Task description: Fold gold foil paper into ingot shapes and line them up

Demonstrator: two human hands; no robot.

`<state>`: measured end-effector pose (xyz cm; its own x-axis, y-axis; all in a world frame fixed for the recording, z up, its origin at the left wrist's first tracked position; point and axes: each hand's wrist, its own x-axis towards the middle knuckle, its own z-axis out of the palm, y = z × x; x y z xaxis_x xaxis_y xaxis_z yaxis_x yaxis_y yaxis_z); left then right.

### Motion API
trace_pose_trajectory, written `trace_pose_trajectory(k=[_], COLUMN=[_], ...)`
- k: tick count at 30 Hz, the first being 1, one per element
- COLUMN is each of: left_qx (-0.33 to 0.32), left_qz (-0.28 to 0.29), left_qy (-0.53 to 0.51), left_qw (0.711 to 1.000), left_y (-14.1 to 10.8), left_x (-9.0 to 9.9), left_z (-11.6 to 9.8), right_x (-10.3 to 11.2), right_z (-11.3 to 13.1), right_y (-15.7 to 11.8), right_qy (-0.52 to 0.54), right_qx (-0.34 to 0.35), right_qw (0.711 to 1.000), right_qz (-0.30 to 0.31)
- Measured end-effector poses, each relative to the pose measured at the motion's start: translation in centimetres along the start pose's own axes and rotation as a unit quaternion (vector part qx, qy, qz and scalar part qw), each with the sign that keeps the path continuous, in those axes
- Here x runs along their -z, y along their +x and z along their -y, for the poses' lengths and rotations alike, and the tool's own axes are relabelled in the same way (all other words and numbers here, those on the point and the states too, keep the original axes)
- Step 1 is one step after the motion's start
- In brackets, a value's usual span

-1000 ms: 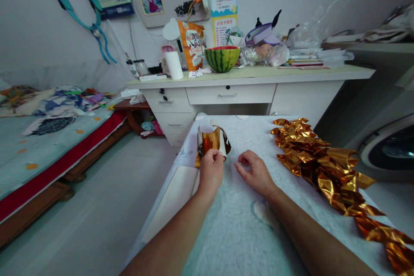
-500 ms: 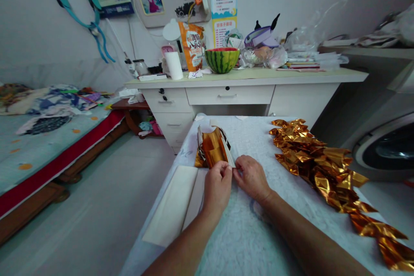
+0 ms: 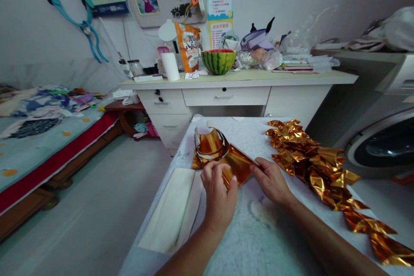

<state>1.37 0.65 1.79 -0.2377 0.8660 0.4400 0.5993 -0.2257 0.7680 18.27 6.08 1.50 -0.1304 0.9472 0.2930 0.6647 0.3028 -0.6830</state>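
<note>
A sheet of shiny gold foil paper (image 3: 239, 164) is drawn out to the right from a curled stack of gold foil papers (image 3: 211, 143) with white edges. My right hand (image 3: 270, 179) pinches the sheet by its right corner. At the sheet's near left side is my left hand (image 3: 220, 194), its fingers bent and its thumb apart from them, beside the foil. White folded paper strips (image 3: 170, 207) lie left of my left hand. Along the table's right side stretches a pile of folded gold foil pieces (image 3: 310, 159).
A pale cloth covers the table (image 3: 252, 133). Behind it stands a white desk (image 3: 239, 78) bearing a watermelon-patterned bowl (image 3: 218, 62), an orange pouch (image 3: 188, 49) and a paper roll (image 3: 170, 67). A washing machine (image 3: 381, 116) stands at right, a bed (image 3: 61, 142) at left.
My right hand has moved right, pulling a gold foil sheet out from the stack. My left hand's thumb and fingers have come apart. The view has shifted slightly.
</note>
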Motion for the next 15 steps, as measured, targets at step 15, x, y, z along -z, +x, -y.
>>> trace_pose_trajectory(k=[15], left_qx=[0.102], left_qz=[0.223], left_qy=[-0.018], left_qw=[0.969], left_y=[-0.1], left_x=[-3.0], left_z=[-2.1], right_x=[2.0], right_z=[-3.4], right_y=[0.9], right_qy=[0.055], right_qx=[-0.093], right_qw=[0.988], right_qz=[-0.108])
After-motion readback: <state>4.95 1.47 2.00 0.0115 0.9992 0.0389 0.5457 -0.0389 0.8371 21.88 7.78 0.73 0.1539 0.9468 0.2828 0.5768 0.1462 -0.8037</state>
